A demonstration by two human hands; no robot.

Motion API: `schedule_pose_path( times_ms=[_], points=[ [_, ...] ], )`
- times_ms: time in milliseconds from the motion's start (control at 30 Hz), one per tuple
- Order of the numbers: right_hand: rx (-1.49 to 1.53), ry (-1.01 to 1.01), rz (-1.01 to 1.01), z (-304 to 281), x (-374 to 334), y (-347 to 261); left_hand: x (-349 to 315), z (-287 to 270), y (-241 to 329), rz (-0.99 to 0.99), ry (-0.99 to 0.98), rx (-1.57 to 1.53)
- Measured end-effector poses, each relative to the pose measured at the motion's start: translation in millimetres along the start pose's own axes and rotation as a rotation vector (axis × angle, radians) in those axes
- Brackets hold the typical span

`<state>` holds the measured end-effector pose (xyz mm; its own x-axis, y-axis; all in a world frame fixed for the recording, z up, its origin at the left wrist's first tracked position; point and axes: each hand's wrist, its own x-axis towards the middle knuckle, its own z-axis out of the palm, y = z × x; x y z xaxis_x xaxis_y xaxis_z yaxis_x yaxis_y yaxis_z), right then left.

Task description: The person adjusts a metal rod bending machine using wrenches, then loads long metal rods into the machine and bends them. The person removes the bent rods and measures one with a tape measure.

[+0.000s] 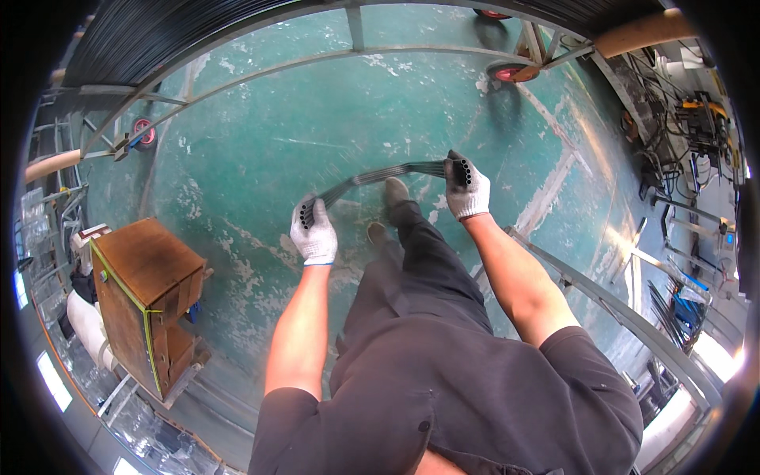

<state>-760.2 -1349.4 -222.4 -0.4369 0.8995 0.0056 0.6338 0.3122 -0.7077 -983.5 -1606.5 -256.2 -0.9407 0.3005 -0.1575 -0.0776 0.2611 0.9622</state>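
A bundle of thin black tubes [380, 174] stretches between my two hands, held out in front of me above the floor. Its round open ends show at both hands. My left hand [317, 234], in a white knit glove with dark markings, is closed around one end. Around the other end my right hand [473, 192], gloved in the same way, is closed too. In this view the bundle looks bowed, and its right end lies a little farther out than the left.
A metal-framed cart [360, 52] with red wheels, stacked with long black tubes [190, 36], spans the far side. At left stands a brown wooden cabinet [131, 317]. A metal rail [609, 305] runs along my right, with machinery [701, 119] beyond. The green floor [261, 119] is worn.
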Motion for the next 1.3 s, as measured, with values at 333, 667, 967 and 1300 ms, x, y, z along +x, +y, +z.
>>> schedule_pose_path(
  times_ms=[333, 667, 967, 1300],
  points=[
    [-0.049, -0.035, -0.027, 4, -1, 7, -8, -4, -9, 0.054, 0.052, 0.181],
    [-0.097, -0.054, -0.099, -2, -3, 13, -13, 3, 4, 0.063, 0.093, 0.187],
    [-0.154, -0.057, -0.124, -1, -3, 13, -7, -3, 1, 0.116, 0.023, 0.215],
    [-0.089, -0.051, -0.101, 0, -8, 12, -12, -5, -1, 0.117, 0.053, 0.211]
  ],
)
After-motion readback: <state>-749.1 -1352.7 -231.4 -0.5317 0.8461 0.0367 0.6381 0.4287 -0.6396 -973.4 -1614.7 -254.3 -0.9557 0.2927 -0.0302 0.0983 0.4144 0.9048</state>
